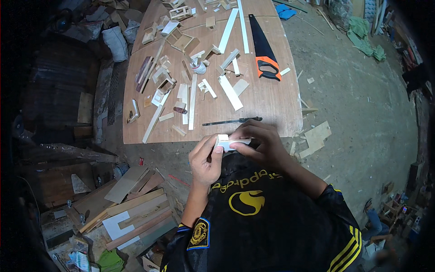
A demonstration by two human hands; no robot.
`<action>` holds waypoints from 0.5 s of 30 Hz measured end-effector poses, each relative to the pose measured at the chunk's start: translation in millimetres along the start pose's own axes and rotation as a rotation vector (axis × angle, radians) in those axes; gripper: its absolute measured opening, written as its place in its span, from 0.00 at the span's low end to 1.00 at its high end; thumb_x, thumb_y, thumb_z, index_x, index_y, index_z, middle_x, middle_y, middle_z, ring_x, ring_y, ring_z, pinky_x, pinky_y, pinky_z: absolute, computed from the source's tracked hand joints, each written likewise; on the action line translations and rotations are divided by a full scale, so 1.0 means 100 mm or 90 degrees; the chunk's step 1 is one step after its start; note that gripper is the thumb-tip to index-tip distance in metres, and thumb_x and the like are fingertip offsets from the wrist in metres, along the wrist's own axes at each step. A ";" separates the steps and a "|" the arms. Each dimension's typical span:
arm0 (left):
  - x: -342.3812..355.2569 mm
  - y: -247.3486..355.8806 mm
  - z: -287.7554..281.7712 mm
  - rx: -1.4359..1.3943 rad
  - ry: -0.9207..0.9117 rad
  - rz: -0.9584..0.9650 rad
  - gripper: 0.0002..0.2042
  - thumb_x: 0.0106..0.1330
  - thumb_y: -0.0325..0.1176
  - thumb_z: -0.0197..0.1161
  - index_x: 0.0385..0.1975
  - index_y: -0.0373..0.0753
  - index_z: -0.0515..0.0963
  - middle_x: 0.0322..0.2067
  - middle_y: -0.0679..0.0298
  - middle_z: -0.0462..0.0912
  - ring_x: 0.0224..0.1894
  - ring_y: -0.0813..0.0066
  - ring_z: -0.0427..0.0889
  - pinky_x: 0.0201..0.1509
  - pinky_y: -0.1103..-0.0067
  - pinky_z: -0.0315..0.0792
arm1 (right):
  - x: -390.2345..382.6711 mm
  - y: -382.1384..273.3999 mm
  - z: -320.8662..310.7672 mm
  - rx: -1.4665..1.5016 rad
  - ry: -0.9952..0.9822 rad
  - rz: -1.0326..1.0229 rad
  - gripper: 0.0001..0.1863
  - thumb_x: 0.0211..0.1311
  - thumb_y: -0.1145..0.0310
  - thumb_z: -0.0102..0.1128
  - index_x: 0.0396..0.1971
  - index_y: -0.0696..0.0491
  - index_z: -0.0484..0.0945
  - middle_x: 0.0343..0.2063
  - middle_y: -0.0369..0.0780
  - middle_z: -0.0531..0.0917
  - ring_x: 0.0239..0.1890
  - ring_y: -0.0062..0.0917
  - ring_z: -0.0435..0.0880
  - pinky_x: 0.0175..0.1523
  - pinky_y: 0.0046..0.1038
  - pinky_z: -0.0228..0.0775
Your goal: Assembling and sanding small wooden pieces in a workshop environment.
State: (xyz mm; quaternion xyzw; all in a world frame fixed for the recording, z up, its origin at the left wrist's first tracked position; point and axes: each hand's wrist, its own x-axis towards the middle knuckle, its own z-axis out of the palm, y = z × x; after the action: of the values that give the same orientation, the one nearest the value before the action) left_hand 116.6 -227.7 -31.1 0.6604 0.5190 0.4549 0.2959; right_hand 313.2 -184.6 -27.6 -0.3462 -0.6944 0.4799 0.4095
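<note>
1. Fingers (217, 156) of our left hand (204, 159) and right hand (263, 140) pinch a white-faced wooden piece (226, 145) at the worktop's (267, 104) near edge.
2. Already joined: small frames (183, 41), toward the far-left corner.
3. Unjoined: loose strips (192, 102).

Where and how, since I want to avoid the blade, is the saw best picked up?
Probably by the handle, from the table's near side: the saw lies flat, its looped handle nearest and its blade pointing away, so a hand could close on the handle without crossing the blade.
</note>
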 end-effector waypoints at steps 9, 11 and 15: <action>-0.14 -0.42 -0.24 -0.181 0.126 -0.207 0.13 0.72 0.30 0.51 0.46 0.26 0.76 0.31 0.62 0.79 0.28 0.81 0.77 0.31 0.83 0.71 | -0.02 0.22 -0.09 0.079 0.001 0.167 0.15 0.61 0.68 0.63 0.46 0.56 0.79 0.37 0.37 0.81 0.39 0.21 0.79 0.45 0.23 0.68; -0.12 -0.47 -0.32 -0.202 0.144 -0.219 0.15 0.73 0.33 0.50 0.46 0.26 0.76 0.30 0.62 0.79 0.27 0.80 0.77 0.31 0.84 0.71 | 0.03 0.27 -0.14 0.084 -0.025 0.188 0.14 0.63 0.68 0.60 0.47 0.56 0.78 0.35 0.37 0.80 0.38 0.19 0.78 0.44 0.23 0.68; -0.03 -0.49 -0.42 -0.453 0.219 -0.292 0.17 0.73 0.36 0.50 0.46 0.24 0.74 0.28 0.61 0.79 0.25 0.81 0.75 0.29 0.84 0.70 | 0.15 0.39 -0.06 0.084 -0.019 0.225 0.13 0.66 0.68 0.57 0.48 0.57 0.78 0.34 0.38 0.81 0.36 0.19 0.78 0.42 0.23 0.70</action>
State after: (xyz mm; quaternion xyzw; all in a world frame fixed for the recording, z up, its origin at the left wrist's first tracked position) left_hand 57.4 -220.3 -57.4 0.3006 0.5048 0.6305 0.5072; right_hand 316.3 -157.8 -59.9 -0.4280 -0.5957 0.5940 0.3303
